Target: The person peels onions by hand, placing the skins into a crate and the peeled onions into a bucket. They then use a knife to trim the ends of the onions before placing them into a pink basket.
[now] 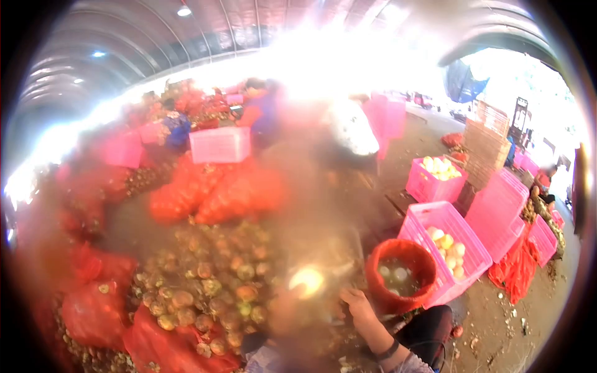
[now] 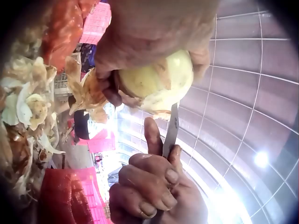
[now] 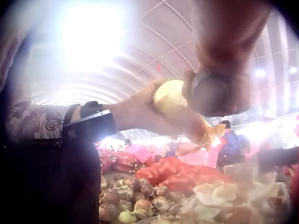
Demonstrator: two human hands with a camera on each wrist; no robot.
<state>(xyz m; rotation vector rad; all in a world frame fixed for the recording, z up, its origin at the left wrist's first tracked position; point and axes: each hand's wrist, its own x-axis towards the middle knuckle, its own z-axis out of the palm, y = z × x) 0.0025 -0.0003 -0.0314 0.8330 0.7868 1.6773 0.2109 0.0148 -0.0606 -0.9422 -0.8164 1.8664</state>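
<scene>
A partly peeled onion [image 2: 161, 84], pale and smooth with brown skin hanging off one side, is gripped by my left hand [image 2: 154, 32]. My right hand [image 2: 149, 186] holds a small knife [image 2: 172, 133] by its handle. The tip of the blade is right at the onion's lower edge. In the right wrist view the onion [image 3: 170, 95] shows between the left hand [image 3: 140, 107] and the right hand [image 3: 222, 88]. From the head view, the onion [image 1: 306, 283] is a bright, glare-washed spot, and the right hand [image 1: 360, 309] is beside it.
Unpeeled onions [image 1: 205, 286] lie heaped at the left, with red mesh sacks [image 1: 224, 196] behind. A red-lined bucket [image 1: 401, 273] and a pink crate [image 1: 463, 267] of peeled onions stand at the right. Loose peelings [image 2: 28, 102] are piled close by.
</scene>
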